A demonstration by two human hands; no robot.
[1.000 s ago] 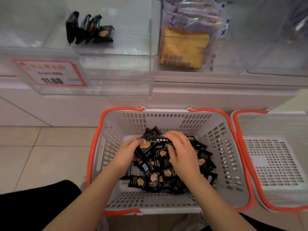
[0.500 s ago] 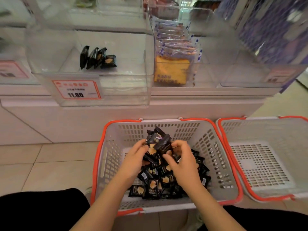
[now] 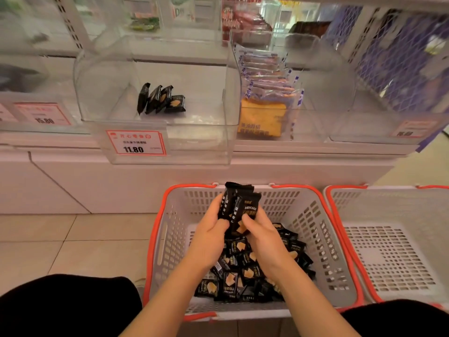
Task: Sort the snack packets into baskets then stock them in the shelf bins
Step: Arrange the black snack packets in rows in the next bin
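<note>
A bunch of black packets (image 3: 239,207) is held upright above a grey, orange-rimmed basket (image 3: 323,239), where many more are heaped (image 3: 252,271). About four packets (image 3: 160,99) are stood in a clear bin (image 3: 155,147); a second basket (image 3: 393,251) is set alongside.

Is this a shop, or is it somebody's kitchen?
Most likely a shop. A price tag hangs on a clear shelf bin, and both hands lift snack packets from an orange-rimmed basket.

Glossy black foil packets (image 3: 239,210), perforated matt plastic basket (image 3: 313,229), clear plastic bin (image 3: 155,69), smooth tiled floor (image 3: 73,242)
</note>
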